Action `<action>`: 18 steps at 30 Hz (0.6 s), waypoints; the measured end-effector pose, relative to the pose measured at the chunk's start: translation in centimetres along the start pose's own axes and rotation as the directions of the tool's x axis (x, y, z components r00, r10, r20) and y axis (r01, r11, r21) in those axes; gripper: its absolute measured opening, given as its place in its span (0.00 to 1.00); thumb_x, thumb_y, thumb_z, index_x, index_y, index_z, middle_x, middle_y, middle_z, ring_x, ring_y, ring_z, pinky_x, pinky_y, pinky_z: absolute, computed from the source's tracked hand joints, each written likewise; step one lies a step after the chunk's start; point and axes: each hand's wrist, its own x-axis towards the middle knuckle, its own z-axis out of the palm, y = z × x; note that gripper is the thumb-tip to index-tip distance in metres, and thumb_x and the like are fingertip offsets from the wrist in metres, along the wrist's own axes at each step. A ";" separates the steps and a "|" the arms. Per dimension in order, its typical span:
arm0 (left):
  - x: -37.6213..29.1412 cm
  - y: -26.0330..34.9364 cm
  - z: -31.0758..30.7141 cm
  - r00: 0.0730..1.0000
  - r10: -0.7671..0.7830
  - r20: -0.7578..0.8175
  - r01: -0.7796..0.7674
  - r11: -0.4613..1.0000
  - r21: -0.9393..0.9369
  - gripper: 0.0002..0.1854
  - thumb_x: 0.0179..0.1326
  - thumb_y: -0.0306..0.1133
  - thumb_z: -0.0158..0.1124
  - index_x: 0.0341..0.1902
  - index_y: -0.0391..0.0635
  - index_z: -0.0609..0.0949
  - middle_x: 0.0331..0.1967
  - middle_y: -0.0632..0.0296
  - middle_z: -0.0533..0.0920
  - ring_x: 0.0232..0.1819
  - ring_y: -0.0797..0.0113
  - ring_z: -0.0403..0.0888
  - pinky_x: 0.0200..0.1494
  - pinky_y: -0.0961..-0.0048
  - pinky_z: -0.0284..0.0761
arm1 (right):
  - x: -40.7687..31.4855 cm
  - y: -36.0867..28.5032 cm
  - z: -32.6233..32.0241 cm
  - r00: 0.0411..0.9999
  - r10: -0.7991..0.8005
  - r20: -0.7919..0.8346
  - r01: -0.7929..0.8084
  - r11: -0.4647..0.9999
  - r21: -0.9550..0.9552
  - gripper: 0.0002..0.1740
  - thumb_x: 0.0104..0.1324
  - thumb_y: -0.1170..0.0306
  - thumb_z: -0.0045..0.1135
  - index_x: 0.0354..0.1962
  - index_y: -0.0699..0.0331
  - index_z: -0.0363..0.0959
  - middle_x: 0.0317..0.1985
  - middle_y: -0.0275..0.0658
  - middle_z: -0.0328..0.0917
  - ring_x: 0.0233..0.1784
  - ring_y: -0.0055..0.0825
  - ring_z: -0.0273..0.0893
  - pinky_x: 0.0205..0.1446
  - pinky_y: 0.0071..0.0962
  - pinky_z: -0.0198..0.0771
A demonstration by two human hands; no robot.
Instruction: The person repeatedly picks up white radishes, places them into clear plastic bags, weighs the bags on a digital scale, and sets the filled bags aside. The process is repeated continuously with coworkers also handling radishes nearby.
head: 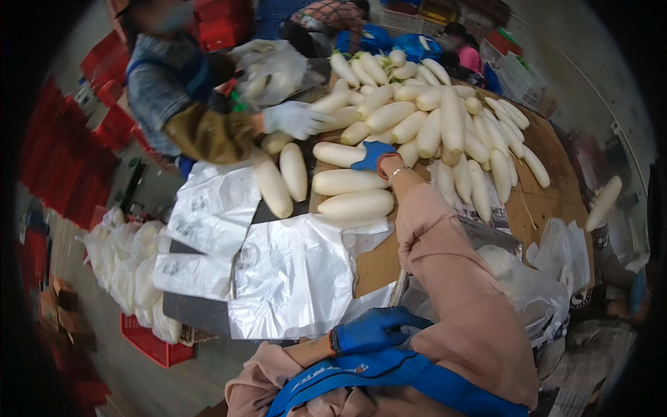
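My right hand [373,155], in a blue glove with an orange cuff, reaches over the table and grips the right end of a white daikon radish [337,153]. Two more daikons, a middle one [349,182] and a nearer one [357,204], lie side by side just below it. To its upper right spreads a large heap of daikons [430,114]. My left hand [375,329], also blue-gloved, is close to my body above the blue apron [338,372]. Its fingertips point right, near clear plastic; whether they hold anything is unclear.
Printed plastic bags [294,276] lie flat before me. Across the left side, a co-worker's white-gloved hand [294,120] touches daikons. Bagged daikons [127,266] sit above a red crate [156,341] at left. A crumpled plastic bag [536,297] lies at right. Other people work behind the heap.
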 end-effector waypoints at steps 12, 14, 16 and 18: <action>1.1 1.6 -0.1 0.992 -0.029 0.120 0.034 0.999 -0.040 0.28 0.54 0.19 0.54 0.59 0.53 0.78 0.46 0.58 0.79 0.46 0.62 0.76 0.53 0.71 0.69 | -5.9 9.9 -11.1 0.962 -0.046 0.268 -0.149 0.735 0.662 0.30 0.58 0.43 0.59 0.34 0.64 0.82 0.33 0.37 0.83 0.28 0.24 0.79 0.36 0.24 0.75; 1.2 2.0 -0.1 0.985 -0.075 0.157 0.087 0.994 -0.070 0.31 0.50 0.16 0.53 0.60 0.52 0.78 0.53 0.58 0.79 0.55 0.60 0.74 0.61 0.69 0.66 | -8.1 15.9 -14.1 0.969 0.105 0.223 -0.239 0.626 0.743 0.24 0.61 0.51 0.60 0.31 0.68 0.81 0.30 0.38 0.83 0.25 0.25 0.79 0.31 0.22 0.75; 1.4 2.4 -0.1 0.978 -0.113 0.176 0.127 0.989 -0.071 0.32 0.49 0.15 0.52 0.60 0.53 0.78 0.51 0.58 0.79 0.54 0.59 0.75 0.61 0.69 0.66 | -11.3 21.6 -14.1 0.911 0.373 0.176 -0.408 0.761 0.504 0.23 0.61 0.54 0.60 0.32 0.69 0.81 0.32 0.41 0.84 0.26 0.28 0.80 0.32 0.25 0.77; 1.8 2.5 0.0 0.979 -0.105 0.175 0.118 0.991 -0.069 0.30 0.51 0.16 0.53 0.59 0.54 0.78 0.48 0.58 0.79 0.51 0.61 0.75 0.58 0.70 0.67 | -12.7 25.2 -12.0 0.777 0.483 0.404 -0.615 0.721 0.320 0.23 0.60 0.54 0.61 0.32 0.70 0.81 0.32 0.43 0.84 0.27 0.31 0.81 0.35 0.28 0.78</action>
